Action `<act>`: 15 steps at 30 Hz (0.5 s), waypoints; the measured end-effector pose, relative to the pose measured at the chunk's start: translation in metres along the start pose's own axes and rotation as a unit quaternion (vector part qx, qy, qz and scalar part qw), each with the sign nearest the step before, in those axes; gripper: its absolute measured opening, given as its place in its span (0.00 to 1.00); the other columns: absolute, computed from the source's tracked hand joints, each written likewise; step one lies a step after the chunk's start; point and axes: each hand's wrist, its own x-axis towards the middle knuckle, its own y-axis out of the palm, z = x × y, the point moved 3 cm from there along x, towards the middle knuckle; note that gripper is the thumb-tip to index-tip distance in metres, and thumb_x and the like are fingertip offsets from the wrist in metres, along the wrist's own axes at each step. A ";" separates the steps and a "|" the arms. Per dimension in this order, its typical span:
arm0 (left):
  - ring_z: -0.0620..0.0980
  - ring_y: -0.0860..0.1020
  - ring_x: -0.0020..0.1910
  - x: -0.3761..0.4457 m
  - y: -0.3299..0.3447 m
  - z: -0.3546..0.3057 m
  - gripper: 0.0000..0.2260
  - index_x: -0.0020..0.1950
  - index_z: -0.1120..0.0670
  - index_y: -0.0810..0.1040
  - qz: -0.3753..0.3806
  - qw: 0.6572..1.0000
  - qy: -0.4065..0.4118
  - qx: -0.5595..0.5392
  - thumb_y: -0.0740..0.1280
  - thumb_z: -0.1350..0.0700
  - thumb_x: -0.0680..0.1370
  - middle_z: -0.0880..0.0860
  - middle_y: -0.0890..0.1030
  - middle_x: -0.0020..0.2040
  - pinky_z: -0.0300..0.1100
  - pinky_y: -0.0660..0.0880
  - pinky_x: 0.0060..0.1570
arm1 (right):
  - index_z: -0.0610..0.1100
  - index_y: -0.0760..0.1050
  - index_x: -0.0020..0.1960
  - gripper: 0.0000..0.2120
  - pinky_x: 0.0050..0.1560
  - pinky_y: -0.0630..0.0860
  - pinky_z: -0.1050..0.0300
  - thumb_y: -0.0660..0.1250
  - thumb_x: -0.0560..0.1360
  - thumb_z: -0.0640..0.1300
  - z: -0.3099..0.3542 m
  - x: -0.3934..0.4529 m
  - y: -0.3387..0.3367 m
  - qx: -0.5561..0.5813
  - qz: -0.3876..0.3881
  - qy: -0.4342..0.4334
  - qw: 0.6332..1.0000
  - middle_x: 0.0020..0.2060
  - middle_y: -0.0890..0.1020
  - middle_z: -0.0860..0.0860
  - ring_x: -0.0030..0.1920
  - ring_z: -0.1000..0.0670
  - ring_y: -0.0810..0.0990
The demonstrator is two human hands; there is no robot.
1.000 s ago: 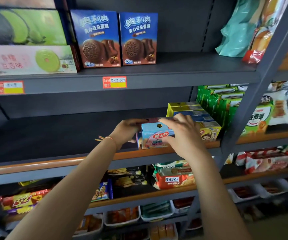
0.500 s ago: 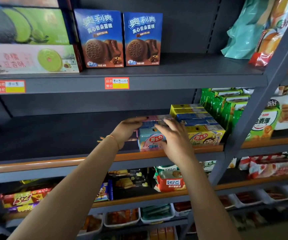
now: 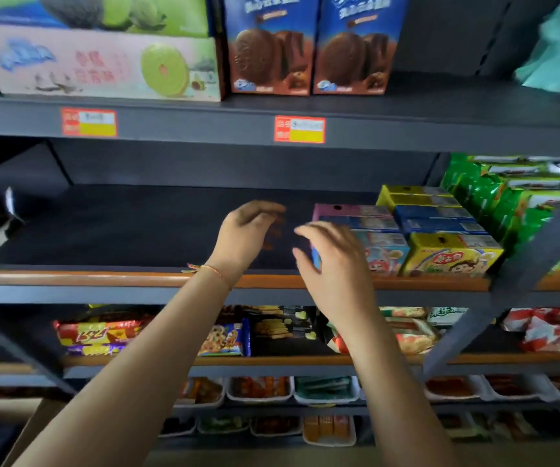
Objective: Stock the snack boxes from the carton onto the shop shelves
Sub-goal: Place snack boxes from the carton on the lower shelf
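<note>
Middle shelf (image 3: 137, 230), dark deck with an orange front lip: its left part is bare deck, and snack boxes stand packed at the 3 o'clock side. Front row: a pale blue snack box (image 3: 378, 252) touching a yellow snack box (image 3: 450, 256) on its right, printed faces toward the camera, long axes running back into the shelf. More boxes sit behind them, a purple-topped one (image 3: 349, 210) among them; the writing on the boxes is too blurred to read. The left hand (image 3: 248, 235) hovers over the bare deck at 9 o'clock of the boxes, fingers loosely curled, holding nothing. The right hand (image 3: 330, 264) is spread with fingers relaxed in front of the blue box's left edge; contact cannot be judged. On the upper shelf stand two blue cookie boxes (image 3: 308, 45). Two red-and-yellow price tags (image 3: 299, 129) on that shelf's edge are illegible. White trays (image 3: 258, 389) of packets line a lower shelf.
</note>
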 end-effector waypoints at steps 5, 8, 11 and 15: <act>0.48 0.79 0.31 -0.049 -0.114 0.036 0.13 0.50 0.58 0.83 -0.014 1.000 -0.023 0.002 0.58 0.65 0.82 0.52 0.82 0.34 0.41 0.75 0.32 | 0.46 0.81 0.50 0.04 0.40 0.79 0.57 0.69 0.77 0.44 0.088 -0.004 0.079 0.167 0.125 -0.002 0.978 0.42 0.85 0.55 0.40 0.57 0.81; 0.47 0.75 0.25 -0.083 -0.206 0.090 0.12 0.44 0.58 0.82 -0.104 0.991 -0.086 -0.006 0.60 0.66 0.81 0.52 0.79 0.29 0.40 0.70 0.29 | 0.47 0.81 0.49 0.03 0.42 0.78 0.57 0.69 0.77 0.44 0.142 -0.017 0.156 0.206 0.225 0.008 0.952 0.42 0.85 0.56 0.42 0.57 0.82; 0.46 0.73 0.24 -0.133 -0.302 0.167 0.13 0.40 0.55 0.82 -0.191 0.967 -0.171 0.003 0.62 0.64 0.81 0.51 0.78 0.28 0.40 0.68 0.29 | 0.47 0.82 0.47 0.02 0.42 0.78 0.53 0.70 0.77 0.43 0.203 -0.042 0.245 0.228 0.312 0.027 0.922 0.40 0.84 0.55 0.40 0.58 0.81; 0.44 0.74 0.28 -0.222 -0.426 0.277 0.10 0.39 0.56 0.82 -0.299 0.903 -0.307 0.022 0.66 0.59 0.79 0.46 0.79 0.29 0.40 0.71 0.32 | 0.48 0.81 0.42 0.05 0.41 0.77 0.50 0.69 0.76 0.44 0.297 -0.101 0.370 0.226 0.441 0.059 0.866 0.34 0.83 0.52 0.36 0.54 0.79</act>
